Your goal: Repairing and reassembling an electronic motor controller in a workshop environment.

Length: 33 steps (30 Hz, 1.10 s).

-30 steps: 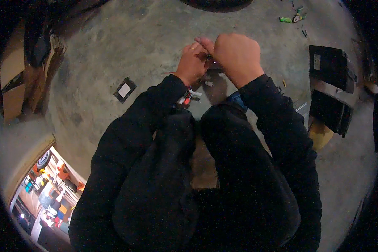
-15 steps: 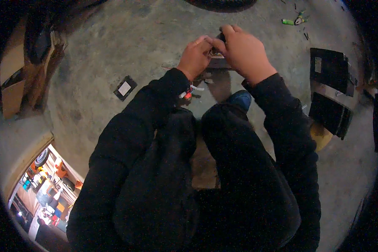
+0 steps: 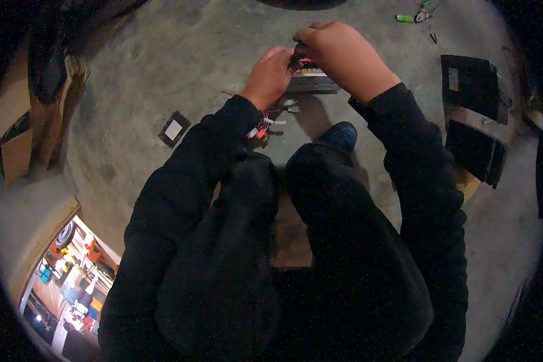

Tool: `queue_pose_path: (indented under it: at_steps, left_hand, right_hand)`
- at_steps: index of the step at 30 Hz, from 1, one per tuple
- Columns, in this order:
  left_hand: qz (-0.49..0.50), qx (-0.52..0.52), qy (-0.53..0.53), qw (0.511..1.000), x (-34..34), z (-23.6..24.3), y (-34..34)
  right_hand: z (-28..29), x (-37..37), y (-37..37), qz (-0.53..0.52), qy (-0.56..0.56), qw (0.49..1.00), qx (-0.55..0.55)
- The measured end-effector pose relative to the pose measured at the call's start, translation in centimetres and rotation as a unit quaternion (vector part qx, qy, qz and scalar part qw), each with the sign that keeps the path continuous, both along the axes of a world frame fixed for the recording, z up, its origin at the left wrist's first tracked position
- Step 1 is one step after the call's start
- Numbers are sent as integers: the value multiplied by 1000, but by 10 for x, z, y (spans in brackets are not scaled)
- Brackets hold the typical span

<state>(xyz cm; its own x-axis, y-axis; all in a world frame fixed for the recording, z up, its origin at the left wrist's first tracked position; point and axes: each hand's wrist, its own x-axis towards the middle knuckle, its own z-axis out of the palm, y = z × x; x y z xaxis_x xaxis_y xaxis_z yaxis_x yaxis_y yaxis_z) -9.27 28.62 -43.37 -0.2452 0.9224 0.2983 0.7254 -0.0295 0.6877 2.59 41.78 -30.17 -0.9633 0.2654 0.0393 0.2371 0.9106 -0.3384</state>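
My left hand (image 3: 270, 78) has its fingers curled at the left end of a metal electronic unit (image 3: 312, 87) with a row of terminals and a bit of red showing. My right hand (image 3: 344, 57) is arched over the unit, fingers bent together near my left fingertips around something dark that I cannot make out. Both fingertips are partly hidden. Below the unit, white connectors (image 3: 292, 106) and a bundle of coloured wires with a red plug (image 3: 260, 133) lie by my left sleeve and knee.
A small dark plate with a white label (image 3: 174, 129) lies at left. Cardboard (image 3: 17, 145) stands at far left, a bright opening with clutter below it. Black panels (image 3: 470, 87) are at right; green-handled pliers (image 3: 421, 15) top right; a tyre (image 3: 298, 3) at top. My shoe (image 3: 342, 136) is below.
My right hand has moved up and forward, and its fingers now arch over the unit, showing more of the terminals and metal body. My left hand has shifted slightly. The view has tilted a little.
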Motion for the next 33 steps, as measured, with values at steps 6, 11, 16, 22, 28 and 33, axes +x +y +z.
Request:
queue_pose_path:
  at_steps: [6, 11, 16, 22, 28, 33]
  left_hand:
    - [-9, -93, 3, 996, -5, 0, 3]
    - [-17, -94, 17, 995, -6, -2, 0]
    - [-31, -23, -28, 999, -4, -15, -4]
    - [-25, -32, -31, 999, -5, -12, -4]
    - [-16, -8, -75, 997, -2, -11, -6]
    - [-16, -27, -11, 999, 4, -6, -9]
  right_hand:
    - [0, -4, -8, -28, -14, 998, 50]
    - [-1, -11, -13, -45, -38, 996, 72]
    - [-1, -13, -31, -64, 9, 995, 80]
    - [12, -13, -42, -118, -57, 988, 86]
    - [7, -19, -44, -165, -109, 977, 82]
    - [12, -14, -33, -158, -103, 977, 99]
